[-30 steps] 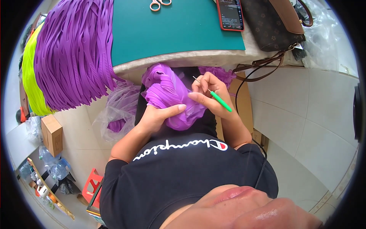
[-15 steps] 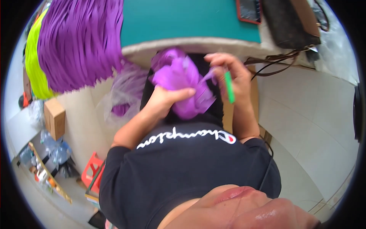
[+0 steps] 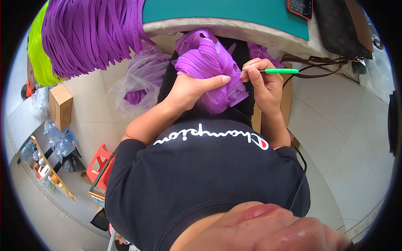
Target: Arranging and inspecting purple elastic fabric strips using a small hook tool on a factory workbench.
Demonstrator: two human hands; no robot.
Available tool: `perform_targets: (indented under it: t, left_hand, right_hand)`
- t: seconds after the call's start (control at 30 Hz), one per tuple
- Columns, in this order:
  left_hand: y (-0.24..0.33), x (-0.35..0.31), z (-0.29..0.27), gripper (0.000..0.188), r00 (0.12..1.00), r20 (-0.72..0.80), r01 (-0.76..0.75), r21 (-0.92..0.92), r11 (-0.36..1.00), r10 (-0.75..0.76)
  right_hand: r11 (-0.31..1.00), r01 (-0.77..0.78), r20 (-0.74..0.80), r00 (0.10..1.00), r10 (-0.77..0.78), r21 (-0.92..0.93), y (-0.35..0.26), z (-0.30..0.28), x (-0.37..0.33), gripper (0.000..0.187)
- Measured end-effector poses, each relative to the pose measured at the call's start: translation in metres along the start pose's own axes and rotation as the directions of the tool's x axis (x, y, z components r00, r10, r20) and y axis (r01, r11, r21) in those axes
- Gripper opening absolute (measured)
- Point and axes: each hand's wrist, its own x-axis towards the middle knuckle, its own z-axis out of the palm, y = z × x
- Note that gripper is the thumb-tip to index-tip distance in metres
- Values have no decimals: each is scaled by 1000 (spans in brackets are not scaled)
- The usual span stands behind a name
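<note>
My left hand (image 3: pixel 188 88) is closed on a bunch of soft purple strips (image 3: pixel 207 58), its thumb laid across the front of them. The strips bulge out in folds above and below that hand, over my lap. In my right hand (image 3: pixel 266 81) is a thin metal pick with a green handle (image 3: pixel 281 71), pinched between thumb and fingers. Its handle points right, and its fine tip meets the right side of the purple bunch. Whether the tip goes into a strip is too small to tell.
Ahead, a table with a green mat (image 3: pixel 226 14) carries hanging purple strips (image 3: pixel 92 33), yellow-green strips (image 3: pixel 39 50), a red-cased phone (image 3: pixel 300 7) and a brown bag (image 3: pixel 343 29). Below are a clear plastic bag (image 3: pixel 142 79), a cardboard box (image 3: pixel 60 106) and a red stool (image 3: pixel 99 162).
My right hand has turned the pick from hanging downward to lying level, its tip now at the bunch. A purple strip drawn out toward that hand no longer shows. The whole view has shifted.
</note>
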Motion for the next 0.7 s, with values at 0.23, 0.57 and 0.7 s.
perform_targets:
  t: [0.23, 0.57, 0.7]
  left_hand:
    - [-3, -2, -1, 37, 1000, 4, -19, 9, 1000, 19]
    - [-4, -1, -2, 35, 1000, 18, -17, 74, 997, 16]
    - [0, -4, 4, 35, 1000, -12, -11, 53, 999, 11]
  right_hand:
    - [999, -16, 19, 1000, 17, -36, -1, 1, -4, 13]
    - [850, 125, 162, 986, -48, -512, -7, -10, 7, 6]
    - [904, -96, -57, 995, 79, -418, -19, -15, 7, 8]
